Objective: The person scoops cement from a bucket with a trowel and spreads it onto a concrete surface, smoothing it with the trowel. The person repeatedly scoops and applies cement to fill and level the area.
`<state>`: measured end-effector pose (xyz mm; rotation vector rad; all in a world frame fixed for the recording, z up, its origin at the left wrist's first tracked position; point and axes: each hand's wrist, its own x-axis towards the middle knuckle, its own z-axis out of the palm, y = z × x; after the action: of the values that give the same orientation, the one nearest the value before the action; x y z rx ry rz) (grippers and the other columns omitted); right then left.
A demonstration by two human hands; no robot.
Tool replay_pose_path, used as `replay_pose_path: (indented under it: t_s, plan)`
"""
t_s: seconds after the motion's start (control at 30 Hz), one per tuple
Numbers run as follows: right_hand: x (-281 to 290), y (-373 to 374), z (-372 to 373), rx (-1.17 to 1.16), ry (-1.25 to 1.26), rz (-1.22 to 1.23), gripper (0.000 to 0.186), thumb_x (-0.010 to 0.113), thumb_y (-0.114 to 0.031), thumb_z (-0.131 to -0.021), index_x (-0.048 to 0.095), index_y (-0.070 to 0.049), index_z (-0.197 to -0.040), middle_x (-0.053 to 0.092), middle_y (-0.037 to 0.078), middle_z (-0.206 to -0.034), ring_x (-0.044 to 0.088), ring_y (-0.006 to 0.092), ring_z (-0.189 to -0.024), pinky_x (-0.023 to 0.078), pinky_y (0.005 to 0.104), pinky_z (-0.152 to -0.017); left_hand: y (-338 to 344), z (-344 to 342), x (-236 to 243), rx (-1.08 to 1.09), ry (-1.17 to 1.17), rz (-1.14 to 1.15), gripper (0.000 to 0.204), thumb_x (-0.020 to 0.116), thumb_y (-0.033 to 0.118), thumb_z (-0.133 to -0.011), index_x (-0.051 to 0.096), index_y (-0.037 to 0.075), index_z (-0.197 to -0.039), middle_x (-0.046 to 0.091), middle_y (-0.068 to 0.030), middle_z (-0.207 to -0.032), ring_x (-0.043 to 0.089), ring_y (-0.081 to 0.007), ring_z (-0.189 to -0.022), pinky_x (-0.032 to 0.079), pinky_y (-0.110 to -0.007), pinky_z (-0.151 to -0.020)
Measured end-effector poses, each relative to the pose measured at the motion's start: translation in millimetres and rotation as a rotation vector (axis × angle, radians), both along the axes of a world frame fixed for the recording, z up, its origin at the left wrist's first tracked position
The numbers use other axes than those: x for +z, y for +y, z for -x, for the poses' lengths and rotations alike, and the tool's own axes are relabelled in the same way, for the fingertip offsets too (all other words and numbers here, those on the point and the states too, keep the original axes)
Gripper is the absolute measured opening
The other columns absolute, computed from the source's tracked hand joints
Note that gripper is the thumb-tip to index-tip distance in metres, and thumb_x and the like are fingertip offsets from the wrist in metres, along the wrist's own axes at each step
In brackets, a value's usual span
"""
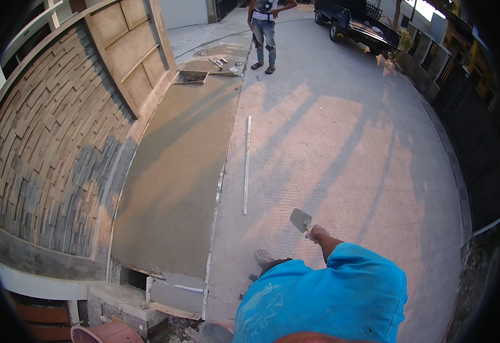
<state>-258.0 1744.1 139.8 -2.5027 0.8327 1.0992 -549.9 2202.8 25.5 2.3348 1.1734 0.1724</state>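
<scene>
My right hand (317, 233) is closed around the handle of a trowel (300, 220), whose flat grey blade points up and to the left above the paved road. The arm comes out of a bright blue sleeve. My left hand does not show. Left of the trowel, a long pale straightedge bar (247, 166) lies on the pavement, apart from my hand. Beyond it stretches a smooth strip of grey-brown concrete (175, 183), bordered by narrow pale edging. A dusty foot (263, 257) shows beside my shirt.
A stone-clad wall (44, 148) runs along the strip's left side. At its far end sits a shallow mortar box (191, 77). Another person (264, 34) stands beyond, near a dark pickup truck (358, 28). A reddish tub (107, 332) and an open gap (133, 278) are at lower left.
</scene>
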Motion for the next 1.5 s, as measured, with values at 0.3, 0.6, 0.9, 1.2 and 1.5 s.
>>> replay_pose_path:
  t_s: [0.3, 0.6, 0.9, 1.2, 1.5]
  plan:
    - [-1, 0, -3, -0.008, 0.012, -0.002, 0.035, 0.067, -0.031, -0.077, 0.067, -0.007, -0.102, 0.070, 0.006, -0.090, 0.069, 0.0166, -0.072, 0.054, 0.0320, -0.070, 3, -3, 2, -0.019, 0.013, -0.003, 0.032, 0.080, 0.022, -0.064, 0.057, 0.000, -0.063, 0.052, -0.0144, -0.057, 0.053, -0.0300, -0.050, 0.040, -0.042, -0.049]
    - [-10, 0, -7, -0.008, 0.009, -0.032, 0.036, 0.066, -0.032, -0.077, 0.067, -0.006, -0.102, 0.070, 0.006, -0.089, 0.069, 0.0173, -0.071, 0.054, 0.0324, -0.069, 5, -8, 3, -0.058, -0.001, -0.013, 0.032, 0.079, 0.022, -0.066, 0.057, 0.000, -0.062, 0.052, -0.0146, -0.056, 0.053, -0.0298, -0.049, 0.040, -0.042, -0.049]
    - [-20, -16, -6, -0.042, -0.042, -0.059, 0.035, 0.067, -0.032, -0.078, 0.066, -0.007, -0.103, 0.070, 0.006, -0.088, 0.068, 0.0171, -0.072, 0.054, 0.0327, -0.068, 0, -31, 9, -0.079, 0.004, -0.018, 0.032, 0.078, 0.022, -0.067, 0.057, -0.001, -0.061, 0.052, -0.0148, -0.055, 0.053, -0.0296, -0.048, 0.040, -0.042, -0.048]
    - [-37, -28, -9, -0.016, -0.062, -0.026, 0.041, 0.067, -0.041, -0.077, 0.068, -0.004, -0.095, 0.071, 0.007, -0.082, 0.069, 0.0190, -0.074, 0.054, 0.0350, -0.069, -37, -91, 9, -0.016, -0.067, -0.015, 0.032, 0.077, 0.023, -0.069, 0.058, -0.001, -0.060, 0.053, -0.0150, -0.054, 0.053, -0.0294, -0.046, 0.040, -0.042, -0.047]
    - [-35, -48, -24, -0.112, -0.011, -0.042, 0.038, 0.068, -0.035, -0.076, 0.067, -0.004, -0.098, 0.071, 0.008, -0.084, 0.069, 0.0188, -0.072, 0.054, 0.0343, -0.069, -41, -43, 14, -0.002, -0.032, -0.045, 0.033, 0.077, 0.023, -0.070, 0.058, -0.002, -0.059, 0.053, -0.0152, -0.053, 0.053, -0.0292, -0.045, 0.039, -0.042, -0.047]
